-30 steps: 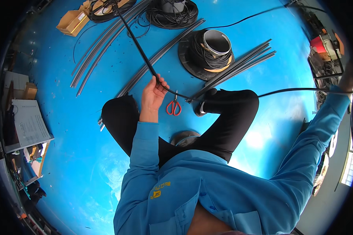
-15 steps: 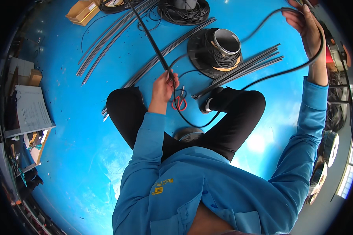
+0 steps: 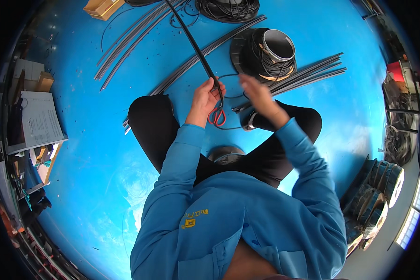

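My left hand [image 3: 208,101] is closed around a long black tube [image 3: 194,45] that slants away to the upper left, above the floor. To its right, my right hand [image 3: 260,97] is smeared by motion, and whether its fingers hold anything is unclear. Just below my left hand are scissors with red handles [image 3: 217,117], partly hidden by the tube and hand. A thin black cable [image 3: 233,129] curves past the scissors toward my foot. Beyond my right hand, a spool [image 3: 279,45] wound with black cable stands on the floor.
Bundles of dark grey tubes [image 3: 312,72] lie beside the spool, with more strips [image 3: 126,51] at the far left. A big cable coil [image 3: 227,11] and a cardboard box [image 3: 102,8] are at the back. Shelving [image 3: 37,148] stands left; large reels [image 3: 373,200] stand right.
My right hand has swung from the far upper right down and inward, close to my left hand. The wide cable loop it held is gone from view. My left hand keeps its grip.
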Available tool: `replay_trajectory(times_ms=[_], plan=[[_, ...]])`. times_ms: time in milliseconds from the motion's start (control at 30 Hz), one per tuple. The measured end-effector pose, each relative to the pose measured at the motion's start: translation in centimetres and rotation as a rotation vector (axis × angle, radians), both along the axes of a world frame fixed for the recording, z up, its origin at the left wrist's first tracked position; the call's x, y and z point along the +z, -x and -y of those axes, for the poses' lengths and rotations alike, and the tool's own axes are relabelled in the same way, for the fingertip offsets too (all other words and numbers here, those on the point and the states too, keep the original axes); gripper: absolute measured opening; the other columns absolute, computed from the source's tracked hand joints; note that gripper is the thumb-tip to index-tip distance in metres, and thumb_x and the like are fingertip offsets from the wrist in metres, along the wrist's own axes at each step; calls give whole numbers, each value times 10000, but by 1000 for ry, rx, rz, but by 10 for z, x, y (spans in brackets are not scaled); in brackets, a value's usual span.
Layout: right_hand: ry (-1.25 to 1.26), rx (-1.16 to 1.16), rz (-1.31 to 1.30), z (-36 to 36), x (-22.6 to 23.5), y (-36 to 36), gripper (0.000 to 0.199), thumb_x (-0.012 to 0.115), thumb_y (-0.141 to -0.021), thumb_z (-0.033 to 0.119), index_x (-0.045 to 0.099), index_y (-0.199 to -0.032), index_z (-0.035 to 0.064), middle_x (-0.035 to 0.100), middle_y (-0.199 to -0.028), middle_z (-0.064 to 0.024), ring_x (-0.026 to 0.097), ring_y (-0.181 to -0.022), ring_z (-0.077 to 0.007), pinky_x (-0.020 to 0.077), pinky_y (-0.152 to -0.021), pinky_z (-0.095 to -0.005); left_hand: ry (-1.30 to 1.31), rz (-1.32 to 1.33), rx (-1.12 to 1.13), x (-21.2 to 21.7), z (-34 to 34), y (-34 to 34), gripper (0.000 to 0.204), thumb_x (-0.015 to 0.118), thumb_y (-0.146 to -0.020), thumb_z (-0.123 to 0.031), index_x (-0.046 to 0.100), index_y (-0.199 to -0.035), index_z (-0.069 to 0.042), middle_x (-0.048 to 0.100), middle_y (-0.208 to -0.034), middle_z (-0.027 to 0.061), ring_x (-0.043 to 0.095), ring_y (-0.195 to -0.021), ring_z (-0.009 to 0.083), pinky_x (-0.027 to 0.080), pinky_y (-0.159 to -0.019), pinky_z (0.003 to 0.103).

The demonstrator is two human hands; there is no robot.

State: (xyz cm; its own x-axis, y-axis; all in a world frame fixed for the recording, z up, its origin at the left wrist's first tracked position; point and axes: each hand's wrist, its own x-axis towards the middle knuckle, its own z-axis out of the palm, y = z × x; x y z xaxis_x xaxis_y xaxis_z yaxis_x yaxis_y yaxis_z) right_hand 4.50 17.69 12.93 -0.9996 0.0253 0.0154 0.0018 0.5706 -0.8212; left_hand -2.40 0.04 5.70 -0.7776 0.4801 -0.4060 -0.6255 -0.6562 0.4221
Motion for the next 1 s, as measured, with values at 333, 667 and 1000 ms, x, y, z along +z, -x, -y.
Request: replay_trajectory(times_ms=[333,667,1000], plan=[[630,-132,283,57,-67,-47,360,420,-929,171,437,-1248,3,620,-837,-109,587,-690,-179,459,-607,-278,141,43,-48,-24,-7,-8,197,553,-874,-152,548,-997,2,603,-815,116,610,-729,197,518,-652,287],[-52,-173,-163,56,-71,-46,318,431,-906,58,504,-1214,26,585,-693,-74,515,-528,-133,413,-470,-233,252,48,-105,-29,-13,-16,205,558,-874,-171,576,-1002,-11,624,-804,97,614,-696,167,509,-613,245],[334,-243,84,52,-55,-38,350,450,-890,38,489,-1237,45,571,-663,-70,486,-498,-115,399,-457,-230,192,6,-147,-36,-13,-24,207,559,-874,-171,587,-986,1,627,-812,88,611,-678,152,505,-595,225]])
